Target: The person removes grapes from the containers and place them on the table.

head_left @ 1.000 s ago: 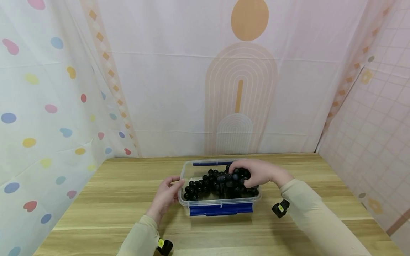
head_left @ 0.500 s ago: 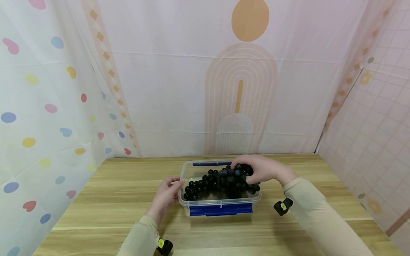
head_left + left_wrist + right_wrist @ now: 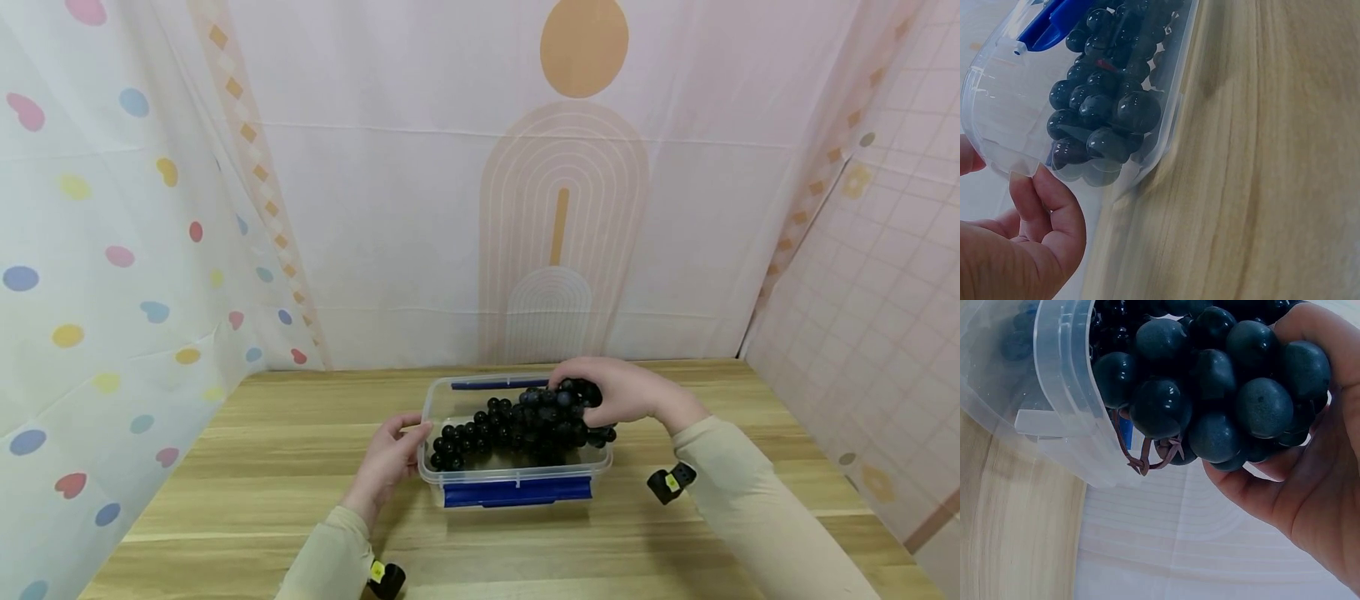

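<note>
Nearest: left sleeve [image 3: 330,554] and right sleeve [image 3: 757,508], both pale, come in from the near side of the wood-grain desk [image 3: 292,458]. Black left wrist unit [image 3: 387,581] and right wrist unit [image 3: 667,483] each carry a yellow label; marks on them too small to read.

Left hand [image 3: 390,457]: fingers pinch the left end of the clear plastic container [image 3: 480,476]. Container sits about mid-width on the desk, long side roughly parallel to the far edge and near it, well in from both far corners. Blue front latch [image 3: 517,492] runs along its near wall.

Dark grapes [image 3: 555,417]: part lies in the container toward its left end, part is held up at the right end, rightmost berries overlapping the right rim in the head view. One bunch or two, cannot tell. Right wrist view shows a reddish-brown stem [image 3: 1144,464] under the held berries.

Right hand [image 3: 618,392]: fingers and thumb curled round the grapes, from above and the right.

Blue far latch [image 3: 487,385] on the far wall. Past the desk's far edge: pale rear curtain [image 3: 390,208] with arch print, dotted left curtain [image 3: 75,400], grid-pattern right curtain [image 3: 885,267].
</note>
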Motion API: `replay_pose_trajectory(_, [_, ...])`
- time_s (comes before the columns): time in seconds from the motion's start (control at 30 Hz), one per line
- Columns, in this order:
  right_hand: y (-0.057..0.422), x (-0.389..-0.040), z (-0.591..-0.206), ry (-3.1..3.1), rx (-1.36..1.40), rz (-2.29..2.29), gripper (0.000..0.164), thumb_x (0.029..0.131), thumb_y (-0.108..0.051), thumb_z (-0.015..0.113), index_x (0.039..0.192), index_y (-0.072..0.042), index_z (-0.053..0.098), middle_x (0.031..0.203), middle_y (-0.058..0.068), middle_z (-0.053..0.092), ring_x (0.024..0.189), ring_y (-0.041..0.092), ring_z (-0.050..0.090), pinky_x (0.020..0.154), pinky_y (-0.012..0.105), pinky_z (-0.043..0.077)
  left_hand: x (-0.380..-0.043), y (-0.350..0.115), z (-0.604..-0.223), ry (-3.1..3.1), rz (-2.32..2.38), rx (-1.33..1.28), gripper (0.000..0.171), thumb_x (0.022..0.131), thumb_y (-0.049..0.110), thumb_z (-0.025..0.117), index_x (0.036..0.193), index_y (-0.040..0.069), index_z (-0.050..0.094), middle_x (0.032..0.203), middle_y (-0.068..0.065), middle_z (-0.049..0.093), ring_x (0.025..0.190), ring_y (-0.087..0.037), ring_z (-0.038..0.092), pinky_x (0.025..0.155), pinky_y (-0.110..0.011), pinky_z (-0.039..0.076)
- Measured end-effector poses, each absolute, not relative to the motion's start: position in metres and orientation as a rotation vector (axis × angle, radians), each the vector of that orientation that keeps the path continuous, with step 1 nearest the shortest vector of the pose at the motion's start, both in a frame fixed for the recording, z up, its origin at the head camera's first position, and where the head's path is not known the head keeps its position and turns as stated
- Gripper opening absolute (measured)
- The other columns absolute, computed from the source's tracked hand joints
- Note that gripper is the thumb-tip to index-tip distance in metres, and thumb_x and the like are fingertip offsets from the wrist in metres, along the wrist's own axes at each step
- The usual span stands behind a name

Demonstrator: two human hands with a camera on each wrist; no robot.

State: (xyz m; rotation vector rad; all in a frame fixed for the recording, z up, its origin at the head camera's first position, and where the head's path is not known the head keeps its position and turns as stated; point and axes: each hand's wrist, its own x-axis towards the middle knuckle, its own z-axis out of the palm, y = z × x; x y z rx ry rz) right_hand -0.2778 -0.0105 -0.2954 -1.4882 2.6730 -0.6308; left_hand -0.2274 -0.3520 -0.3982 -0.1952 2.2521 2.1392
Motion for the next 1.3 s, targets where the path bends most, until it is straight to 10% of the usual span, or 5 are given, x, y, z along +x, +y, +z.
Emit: replay_pose_trajectory(1.3, [0.029, -0.269, -0.287, 2.811, -1.454, -0.744, 0.055, 0.071, 0.000, 0.061, 0.121, -0.022, 0.055, 0.125, -0.001, 0.053, 0.113, 0.018, 0.049, 0.087, 0.041, 0.043, -0.226, -0.352, -0.398, 2.260, 2.135, -0.196, 0.049, 0.090, 0.024, 0.061, 0.128, -0.001, 0.044, 0.091, -0.012, 0.054, 0.063, -0.014, 0.051, 0.057, -0.031, 0.046])
